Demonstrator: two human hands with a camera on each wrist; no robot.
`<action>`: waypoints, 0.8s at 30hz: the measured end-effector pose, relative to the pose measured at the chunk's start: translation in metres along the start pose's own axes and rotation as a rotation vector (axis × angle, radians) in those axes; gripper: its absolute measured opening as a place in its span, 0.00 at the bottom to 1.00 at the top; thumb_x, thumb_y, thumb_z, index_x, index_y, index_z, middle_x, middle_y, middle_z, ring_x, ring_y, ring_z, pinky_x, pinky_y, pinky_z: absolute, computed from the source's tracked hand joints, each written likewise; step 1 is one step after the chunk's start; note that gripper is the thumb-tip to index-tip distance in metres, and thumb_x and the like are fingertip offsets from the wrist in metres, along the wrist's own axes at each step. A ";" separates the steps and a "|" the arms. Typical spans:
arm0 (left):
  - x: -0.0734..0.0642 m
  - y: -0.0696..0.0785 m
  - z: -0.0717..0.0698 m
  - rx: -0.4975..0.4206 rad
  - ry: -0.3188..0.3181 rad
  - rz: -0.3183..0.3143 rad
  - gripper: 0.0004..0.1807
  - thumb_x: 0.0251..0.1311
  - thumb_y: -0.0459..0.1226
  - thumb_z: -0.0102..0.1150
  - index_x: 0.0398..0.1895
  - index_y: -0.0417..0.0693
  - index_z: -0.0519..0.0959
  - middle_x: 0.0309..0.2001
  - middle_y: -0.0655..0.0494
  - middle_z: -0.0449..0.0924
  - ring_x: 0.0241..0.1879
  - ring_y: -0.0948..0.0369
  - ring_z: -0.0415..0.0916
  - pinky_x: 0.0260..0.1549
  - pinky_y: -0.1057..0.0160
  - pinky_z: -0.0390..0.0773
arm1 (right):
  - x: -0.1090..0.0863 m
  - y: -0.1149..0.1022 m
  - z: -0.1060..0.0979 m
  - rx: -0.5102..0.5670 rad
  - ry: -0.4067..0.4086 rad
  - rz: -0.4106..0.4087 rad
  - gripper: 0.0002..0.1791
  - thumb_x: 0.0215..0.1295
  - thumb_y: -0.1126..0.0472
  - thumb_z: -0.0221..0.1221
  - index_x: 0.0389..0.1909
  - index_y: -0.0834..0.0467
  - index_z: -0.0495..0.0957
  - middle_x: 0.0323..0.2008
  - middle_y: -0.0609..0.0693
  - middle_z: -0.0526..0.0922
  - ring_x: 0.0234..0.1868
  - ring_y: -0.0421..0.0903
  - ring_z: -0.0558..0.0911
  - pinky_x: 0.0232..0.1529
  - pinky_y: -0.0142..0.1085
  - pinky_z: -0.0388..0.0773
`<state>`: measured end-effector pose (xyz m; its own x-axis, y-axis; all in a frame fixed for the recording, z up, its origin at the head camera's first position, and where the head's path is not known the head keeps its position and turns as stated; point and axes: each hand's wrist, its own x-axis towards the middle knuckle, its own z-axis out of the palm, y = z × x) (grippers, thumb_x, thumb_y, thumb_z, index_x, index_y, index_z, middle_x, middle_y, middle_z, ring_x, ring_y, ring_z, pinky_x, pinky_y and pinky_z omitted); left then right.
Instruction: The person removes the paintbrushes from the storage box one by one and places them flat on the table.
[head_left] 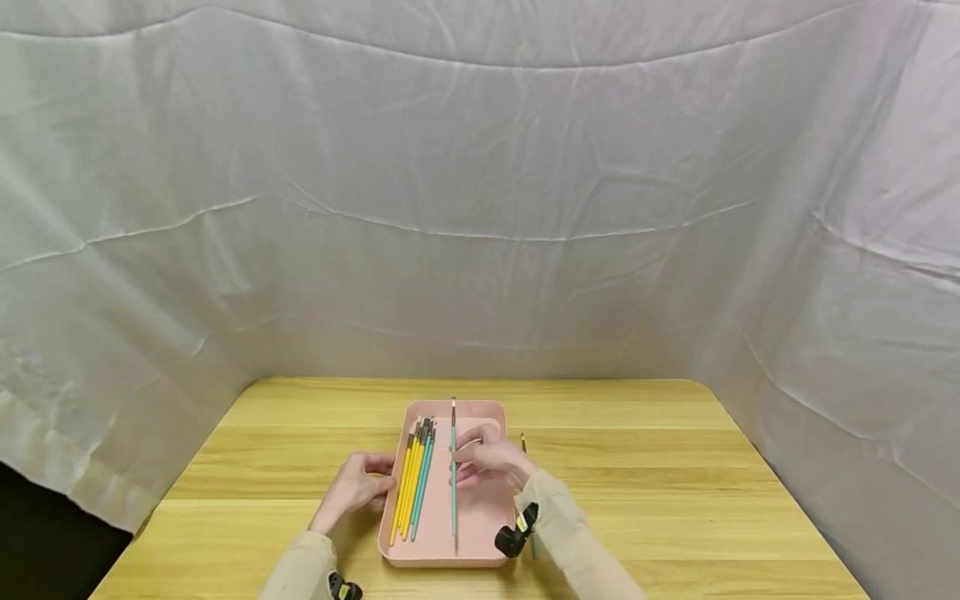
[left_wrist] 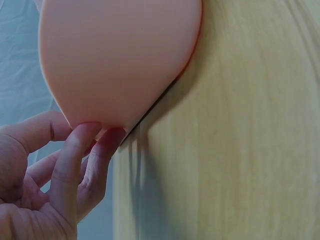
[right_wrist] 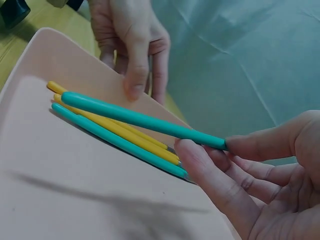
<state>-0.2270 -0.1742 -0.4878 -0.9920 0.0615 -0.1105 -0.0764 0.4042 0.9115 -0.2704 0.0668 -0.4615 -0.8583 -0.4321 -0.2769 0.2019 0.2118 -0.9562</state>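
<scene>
A shallow pink tray [head_left: 480, 533] stands on the table. My left hand [head_left: 358, 483] grips its left wall, thumb over the rim and the other fingers outside, as the right wrist view shows. With my right hand [head_left: 491, 458] I pinch a teal-handled paintbrush [head_left: 453, 500] between thumb and fingers. That brush is raised over the tray's middle, bristles pointing away, its shadow falling on the tray floor in the right wrist view. Along the left side inside lie several yellow-handled paintbrushes [head_left: 407, 492], with teal-handled paintbrushes [head_left: 422, 492] beside them.
Right of the tray, another teal-handled paintbrush [head_left: 534, 547] lies on the wooden table [head_left: 660, 500], partly hidden by my right forearm. Grey-white fabric [head_left: 480, 208] hangs behind the table and on both sides.
</scene>
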 end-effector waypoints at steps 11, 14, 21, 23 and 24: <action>0.000 -0.001 0.001 -0.011 0.009 -0.008 0.23 0.53 0.23 0.61 0.55 0.25 0.78 0.43 0.37 0.83 0.29 0.59 0.80 0.24 0.62 0.85 | -0.021 0.021 -0.028 0.091 -0.062 -0.059 0.19 0.71 0.70 0.54 0.57 0.78 0.66 0.29 0.50 0.81 0.26 0.41 0.84 0.34 0.35 0.88; 0.000 -0.001 0.001 -0.017 0.016 -0.014 0.23 0.53 0.23 0.61 0.55 0.26 0.79 0.43 0.38 0.83 0.29 0.59 0.80 0.25 0.61 0.85 | -0.026 0.028 -0.035 0.111 -0.085 -0.089 0.22 0.71 0.69 0.55 0.57 0.80 0.64 0.30 0.50 0.81 0.27 0.41 0.84 0.35 0.34 0.88; 0.000 -0.002 0.001 -0.025 0.018 -0.023 0.22 0.52 0.23 0.61 0.54 0.28 0.80 0.43 0.39 0.83 0.28 0.59 0.80 0.24 0.62 0.84 | -0.042 0.042 -0.053 0.155 -0.113 -0.136 0.22 0.71 0.67 0.55 0.57 0.78 0.64 0.32 0.48 0.81 0.30 0.40 0.83 0.37 0.33 0.87; 0.001 -0.003 0.001 -0.024 0.015 -0.018 0.22 0.52 0.23 0.61 0.54 0.27 0.79 0.43 0.39 0.83 0.28 0.59 0.80 0.24 0.62 0.84 | -0.047 0.045 -0.058 0.159 -0.103 -0.135 0.20 0.72 0.67 0.55 0.57 0.76 0.65 0.32 0.48 0.82 0.30 0.40 0.83 0.37 0.34 0.88; 0.001 -0.003 0.001 -0.023 0.014 -0.016 0.22 0.52 0.23 0.61 0.54 0.27 0.79 0.43 0.39 0.83 0.29 0.59 0.80 0.24 0.62 0.84 | -0.049 0.048 -0.061 0.160 -0.097 -0.135 0.20 0.72 0.66 0.56 0.57 0.75 0.66 0.32 0.48 0.82 0.31 0.40 0.83 0.37 0.34 0.88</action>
<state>-0.2276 -0.1746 -0.4914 -0.9920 0.0420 -0.1192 -0.0941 0.3842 0.9184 -0.2479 0.1519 -0.4877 -0.8350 -0.5306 -0.1460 0.1671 0.0084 -0.9859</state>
